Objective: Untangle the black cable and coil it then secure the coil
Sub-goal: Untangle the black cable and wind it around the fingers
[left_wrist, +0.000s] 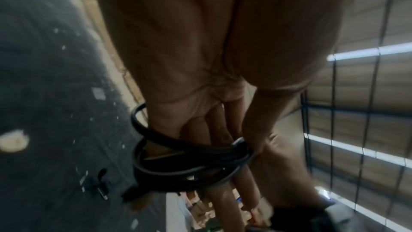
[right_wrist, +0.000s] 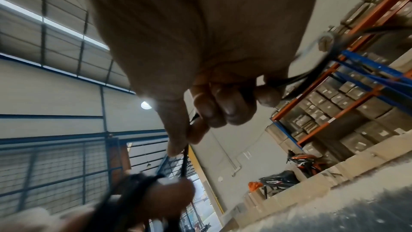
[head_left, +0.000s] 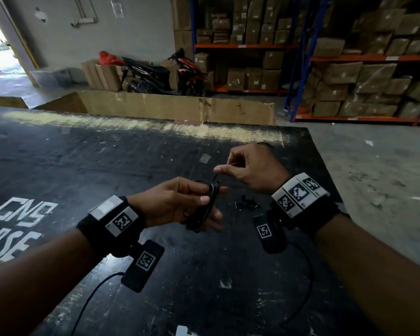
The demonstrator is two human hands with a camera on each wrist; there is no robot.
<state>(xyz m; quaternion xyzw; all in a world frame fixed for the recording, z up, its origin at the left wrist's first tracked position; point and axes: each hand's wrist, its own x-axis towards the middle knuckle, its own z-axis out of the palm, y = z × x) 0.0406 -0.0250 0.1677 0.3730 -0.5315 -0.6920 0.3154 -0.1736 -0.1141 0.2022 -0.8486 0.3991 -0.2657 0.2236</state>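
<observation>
The black cable (head_left: 205,209) is gathered into a small coil above the black table (head_left: 107,166). My left hand (head_left: 199,198) grips it, thumb on top and fingers underneath. In the left wrist view the cable's loops (left_wrist: 189,156) cross my left fingers. My right hand (head_left: 228,166) is just above and to the right of the coil, pinching a thin black strand (head_left: 215,177) between thumb and forefinger. That thin strand (right_wrist: 184,161) runs taut down to the bundled top of the coil (right_wrist: 136,188). Whether it is the cable's end or a separate tie I cannot tell.
Small black pieces (head_left: 246,203) lie on the table just right of the coil, and a scrap of tape (head_left: 205,158) lies beyond it. The table's right edge (head_left: 325,170) is near my right wrist. Cardboard boxes, shelving (head_left: 349,59) and parked motorbikes (head_left: 155,71) stand behind.
</observation>
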